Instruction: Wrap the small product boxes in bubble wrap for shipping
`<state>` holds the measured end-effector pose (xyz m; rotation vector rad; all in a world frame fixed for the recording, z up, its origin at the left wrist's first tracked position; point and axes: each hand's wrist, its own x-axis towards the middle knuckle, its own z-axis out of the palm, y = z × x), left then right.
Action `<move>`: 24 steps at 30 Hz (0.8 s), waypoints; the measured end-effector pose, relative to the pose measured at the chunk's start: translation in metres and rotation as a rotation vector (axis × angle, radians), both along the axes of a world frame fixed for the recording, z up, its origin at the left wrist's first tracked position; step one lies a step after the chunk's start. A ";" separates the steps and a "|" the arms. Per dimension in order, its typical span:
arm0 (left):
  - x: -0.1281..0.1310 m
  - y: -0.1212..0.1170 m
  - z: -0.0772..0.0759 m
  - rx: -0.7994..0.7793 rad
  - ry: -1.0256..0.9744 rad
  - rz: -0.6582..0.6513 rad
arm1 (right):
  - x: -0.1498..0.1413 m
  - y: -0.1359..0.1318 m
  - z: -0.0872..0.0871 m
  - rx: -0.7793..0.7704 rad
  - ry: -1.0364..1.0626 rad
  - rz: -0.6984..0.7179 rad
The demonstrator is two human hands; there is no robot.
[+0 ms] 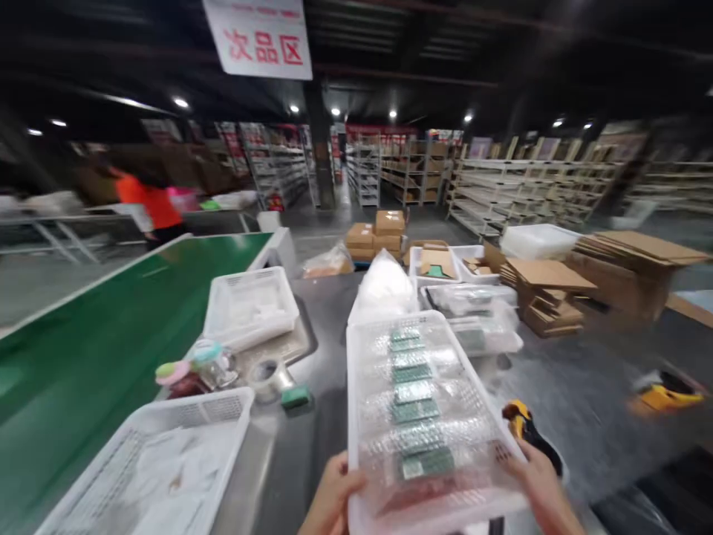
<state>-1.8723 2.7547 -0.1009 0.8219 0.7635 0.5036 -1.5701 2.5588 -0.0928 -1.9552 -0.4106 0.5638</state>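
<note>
A long white plastic basket (pixel 356 416) lies on the grey table in front of me, filled with clear bubble-wrap packs that show green boxes in a row. My left hand (pixel 333 496) grips its near left corner, fingers curled over the rim. My right hand (pixel 538 483) holds the near right corner, thumb on the rim. A yellow and black tool (pixel 523 425) lies just beyond my right hand.
A green conveyor belt (pixel 100 349) runs along the left. White baskets (pixel 250 305) (pixel 161 461), a tape roll (pixel 268 377) and a green block (pixel 295 398) sit left of the basket. Flat cardboard stacks (pixel 549 293) and more trays (pixel 473 301) stand behind. A person in orange (pixel 148 200) is at far left.
</note>
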 end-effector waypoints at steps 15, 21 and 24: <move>0.057 -0.046 0.057 -0.009 -0.078 -0.490 | -0.027 -0.126 0.058 0.008 0.147 -0.387; 0.152 -0.098 0.066 -0.140 -0.159 -0.662 | 0.000 -0.226 0.067 -0.146 0.151 -0.627; 0.203 -0.131 0.056 -0.228 -0.142 -0.703 | 0.026 -0.270 0.069 -0.149 0.128 -0.707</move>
